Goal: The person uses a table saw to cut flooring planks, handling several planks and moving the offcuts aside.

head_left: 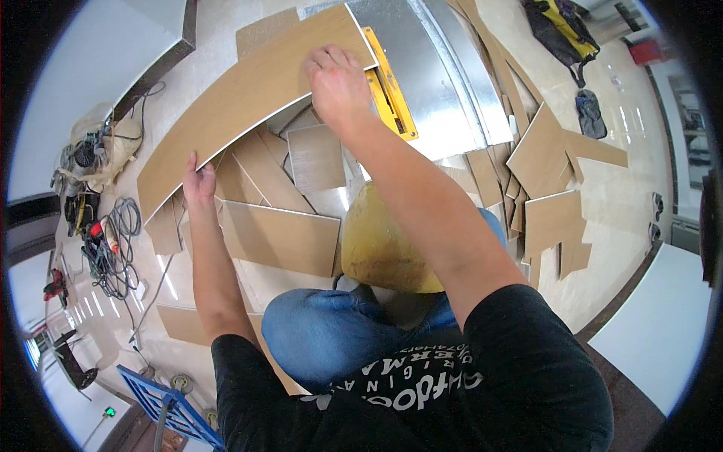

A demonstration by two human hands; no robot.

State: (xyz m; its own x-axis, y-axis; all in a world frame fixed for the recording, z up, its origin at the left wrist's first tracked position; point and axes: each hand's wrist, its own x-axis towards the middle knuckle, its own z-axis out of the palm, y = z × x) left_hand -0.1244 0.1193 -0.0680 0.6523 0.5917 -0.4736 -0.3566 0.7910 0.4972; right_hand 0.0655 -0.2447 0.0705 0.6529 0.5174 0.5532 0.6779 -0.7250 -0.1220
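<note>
A long tan board [248,90] with a thin white edge slants across the upper left, its right end lying against a yellow slotted plate [393,94] on a shiny metal sheet [444,68]. My left hand [199,181] pinches the board's near edge toward its left end, thumb on top, the other fingers partly hidden below. My right hand [339,81] bears on the board near its right end with bent fingers; its thumb is hidden. Below the board lie several tan offcuts [282,237], one of them a small greyish square piece [316,158].
A yellow stool [384,241] stands between my knees. More cut boards [542,162] are heaped at the right. Coiled cables [113,248] and tools lie on the floor at left, beside a blue slatted frame [169,410]. A black and yellow bag [561,30] is at the far right.
</note>
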